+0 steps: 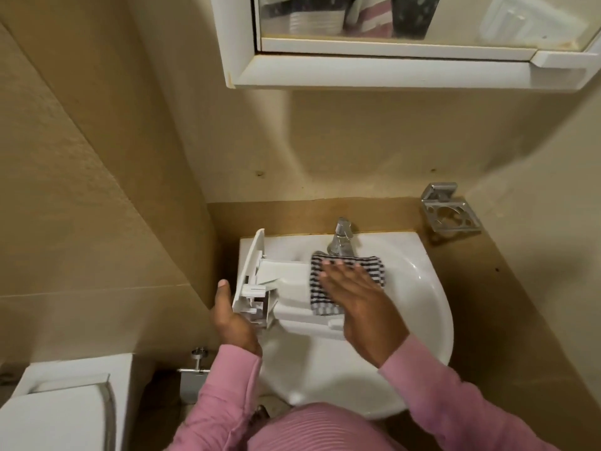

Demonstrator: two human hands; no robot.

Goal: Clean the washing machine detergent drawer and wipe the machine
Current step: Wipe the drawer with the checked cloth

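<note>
Beige walls (97,190) close in a small bathroom, with a white-framed mirror cabinet (374,70) mounted above and a chrome wall-mounted toothbrush holder (450,211) off to the right. A white toilet cistern (65,402) sits at lower left, near a chrome pipe valve (196,362). In the middle is a white ceramic washbasin (435,307) with a chrome tap (341,239) at its back edge. The white plastic detergent drawer (292,307) lies across the basin's left side, its front panel standing tilted at the left rim. A black-and-white checked cloth (325,307) lies on the drawer, just below the tap. The right hand (357,294), in a pink sleeve, has no grip: its fingers are straight and press the cloth flat. The left hand (231,317) has its grip on the drawer's panel end, thumb up along the panel's outer face and fingers hidden underneath.
</note>
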